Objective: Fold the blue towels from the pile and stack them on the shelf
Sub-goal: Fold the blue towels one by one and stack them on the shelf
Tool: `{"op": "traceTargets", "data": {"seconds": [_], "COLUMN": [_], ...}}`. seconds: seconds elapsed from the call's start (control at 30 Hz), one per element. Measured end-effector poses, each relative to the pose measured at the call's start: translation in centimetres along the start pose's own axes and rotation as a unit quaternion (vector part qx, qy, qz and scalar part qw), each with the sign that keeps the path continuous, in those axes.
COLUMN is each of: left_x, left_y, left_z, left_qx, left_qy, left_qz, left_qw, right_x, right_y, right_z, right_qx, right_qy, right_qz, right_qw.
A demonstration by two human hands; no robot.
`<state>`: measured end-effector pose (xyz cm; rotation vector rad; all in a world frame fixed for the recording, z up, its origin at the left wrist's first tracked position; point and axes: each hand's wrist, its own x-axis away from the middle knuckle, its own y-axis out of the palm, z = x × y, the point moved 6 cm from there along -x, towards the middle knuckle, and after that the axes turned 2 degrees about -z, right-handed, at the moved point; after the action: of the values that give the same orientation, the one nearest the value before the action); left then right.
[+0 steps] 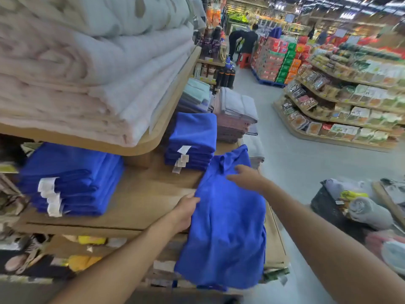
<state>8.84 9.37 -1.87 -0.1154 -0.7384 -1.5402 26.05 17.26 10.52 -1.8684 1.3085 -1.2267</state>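
Note:
A loose blue towel (225,227) lies spread over the front right part of the wooden shelf (140,198) and hangs down past its edge. My left hand (186,210) grips the towel's left edge, fingers curled round the cloth. My right hand (243,176) rests on the towel's upper part with fingers stretched out flat. A stack of folded blue towels (70,181) with white tags sits at the shelf's left. A second folded blue stack (192,139) stands further back, just beyond the loose towel.
The upper shelf (153,141) carries thick pale blankets (87,62) overhead. Grey and mauve folded towels (236,115) stand behind the blue stack. A dark basket (328,205) with rolled cloths sits on the floor at right. Across the aisle stands a snack shelf (339,106); a person (243,42) bends far off.

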Motion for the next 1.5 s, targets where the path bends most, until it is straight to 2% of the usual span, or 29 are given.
{"op": "traceTargets", "data": {"seconds": [0.17,0.3,0.37,0.4,0.47,0.5,0.57,0.6,0.73,0.87,1.0,1.1,1.2,1.23,1.37,1.43,1.5], "left_x": [1.6,5.9,8.2,9.2,9.9,9.7,8.6,8.1,6.3,5.7,5.4,5.4,5.0,5.0,5.3,5.5,6.4], "left_y": [-0.7,-4.3,-6.1,-6.8,-8.3,-9.0,-10.1,-10.1,-8.6,-8.4,-8.8,-8.3,-8.0,-7.8,-7.4,-7.3,-6.6], "left_z": [1.2,0.6,-1.4,-3.1,-6.9,-8.4,-10.0,-10.3,-11.0,-12.4,-13.6,-14.3,-14.5,-14.6,-14.4,-14.4,-13.8], "left_qx": [-0.044,-0.089,-0.147,-0.198,-0.338,-0.409,-0.500,-0.510,-0.484,-0.444,-0.437,-0.374,-0.292,-0.291,-0.397,-0.387,-0.320], "left_qy": [0.049,0.114,0.105,0.053,-0.056,-0.077,-0.061,-0.040,0.054,0.085,0.070,0.054,0.050,0.042,0.007,-0.023,-0.054], "left_qz": [-0.022,0.052,0.006,-0.037,-0.092,-0.091,-0.042,-0.017,-0.019,-0.017,-0.024,-0.058,-0.060,-0.062,-0.067,-0.076,-0.108], "left_qw": [0.998,0.988,0.983,0.978,0.935,0.905,0.863,0.859,0.873,0.892,0.896,0.924,0.953,0.954,0.915,0.919,0.940], "right_x": [3.9,4.3,4.4,4.4,4.5,4.6,4.6,4.6,4.6,4.6,4.4,4.4,4.3,4.3,4.4,4.5,4.4], "right_y": [10.7,13.2,13.6,13.8,14.1,14.3,14.3,14.3,14.4,14.3,14.5,14.5,14.6,14.6,14.5,14.6,14.5], "right_z": [1.7,3.7,4.4,4.5,4.5,4.5,4.4,4.4,4.5,4.6,4.7,4.8,4.9,4.9,4.8,4.8,4.8], "right_qx": [0.083,0.158,0.168,0.168,0.180,0.187,0.193,0.194,0.199,0.203,0.198,0.198,0.198,0.196,0.193,0.193,0.193], "right_qy": [-0.071,-0.115,-0.137,-0.142,-0.149,-0.150,-0.149,-0.147,-0.141,-0.140,-0.132,-0.131,-0.135,-0.137,-0.138,-0.138,-0.140], "right_qz": [0.064,0.124,0.154,0.172,0.213,0.228,0.239,0.240,0.228,0.226,0.217,0.218,0.225,0.226,0.227,0.226,0.231], "right_qw": [0.992,0.973,0.964,0.960,0.949,0.944,0.940,0.940,0.943,0.942,0.947,0.947,0.944,0.944,0.945,0.945,0.943]}}
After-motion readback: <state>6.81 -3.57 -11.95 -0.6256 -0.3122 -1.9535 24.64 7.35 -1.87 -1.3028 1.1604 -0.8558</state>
